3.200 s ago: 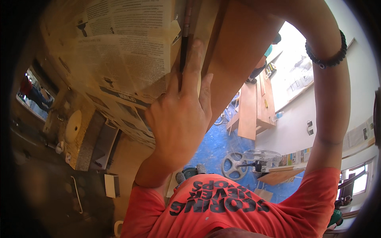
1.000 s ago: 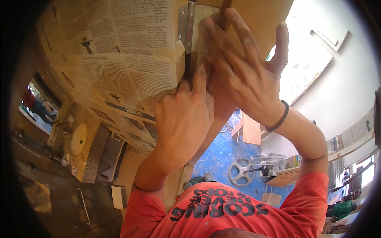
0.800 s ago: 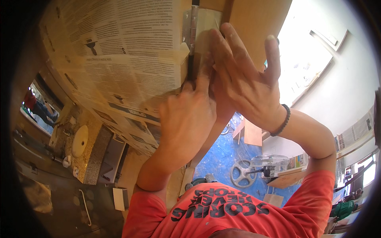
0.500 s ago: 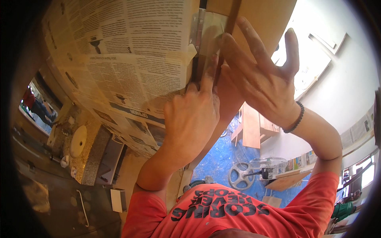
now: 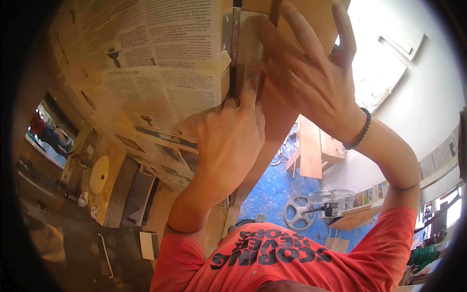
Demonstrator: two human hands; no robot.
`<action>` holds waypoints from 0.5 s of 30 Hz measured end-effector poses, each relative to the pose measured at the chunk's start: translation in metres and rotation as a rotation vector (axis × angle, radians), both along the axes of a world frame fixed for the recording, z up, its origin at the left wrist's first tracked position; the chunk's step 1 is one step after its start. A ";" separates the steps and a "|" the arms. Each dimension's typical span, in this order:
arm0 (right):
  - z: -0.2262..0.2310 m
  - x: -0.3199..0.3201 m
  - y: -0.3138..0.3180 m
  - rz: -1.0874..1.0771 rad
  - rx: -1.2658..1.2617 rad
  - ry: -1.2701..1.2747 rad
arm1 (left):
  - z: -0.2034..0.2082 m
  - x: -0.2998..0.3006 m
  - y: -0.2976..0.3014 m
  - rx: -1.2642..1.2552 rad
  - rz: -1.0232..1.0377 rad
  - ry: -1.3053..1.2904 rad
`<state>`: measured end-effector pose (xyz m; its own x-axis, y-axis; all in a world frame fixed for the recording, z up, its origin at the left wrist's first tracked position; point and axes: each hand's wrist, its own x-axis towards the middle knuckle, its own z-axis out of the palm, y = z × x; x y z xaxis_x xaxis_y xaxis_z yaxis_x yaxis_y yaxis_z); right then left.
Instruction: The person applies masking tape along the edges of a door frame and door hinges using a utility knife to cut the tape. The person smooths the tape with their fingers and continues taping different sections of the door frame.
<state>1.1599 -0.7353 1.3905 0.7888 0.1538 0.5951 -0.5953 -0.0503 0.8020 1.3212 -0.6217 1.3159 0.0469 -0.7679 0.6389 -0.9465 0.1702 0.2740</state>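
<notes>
My left hand [image 5: 229, 134] reaches up to a narrow wooden edge strip [image 5: 249, 41] beside a metal hinge [image 5: 236, 36]. Its index finger is stretched along the strip and appears to touch it, while the other fingers curl. My right hand [image 5: 316, 80] is spread over the adjoining brown wooden face [image 5: 279, 109], its fingers apart and the nearest ones blurred by motion. Those fingers hide part of the strip. A newspaper sheet [image 5: 146, 63] covers the panel on the left, with a pale tape tab [image 5: 225, 59] sticking out at its edge.
Blue sheeting [image 5: 258, 194] covers the floor below, with a fan [image 5: 331, 202] and a pinkish wooden piece of furniture [image 5: 310, 148] on it. At left a counter holds a round basin [image 5: 99, 174]. Another person in green [image 5: 422, 257] is at far right.
My right hand has moved up and to the left along the wood. The left index finger stays near the hinge. The whole view has shifted slightly.
</notes>
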 end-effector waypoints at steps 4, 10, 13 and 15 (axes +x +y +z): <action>0.002 -0.004 0.013 -0.031 0.215 0.035 | 0.001 -0.001 -0.002 -0.019 0.002 -0.007; -0.028 -0.008 0.040 0.003 0.339 -0.025 | -0.005 0.002 0.001 -0.002 -0.079 0.065; -0.035 -0.009 0.036 0.045 0.313 -0.035 | -0.012 0.001 0.006 -0.240 -0.151 0.151; -0.036 -0.009 0.033 0.015 0.255 -0.009 | -0.015 0.002 0.012 -0.319 -0.157 0.183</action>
<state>1.1506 -0.7028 1.3549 0.7817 0.0095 0.6235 -0.6003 -0.2596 0.7565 1.3230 -0.6099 1.3007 0.0805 -0.5390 0.8385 -0.8427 0.4124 0.3460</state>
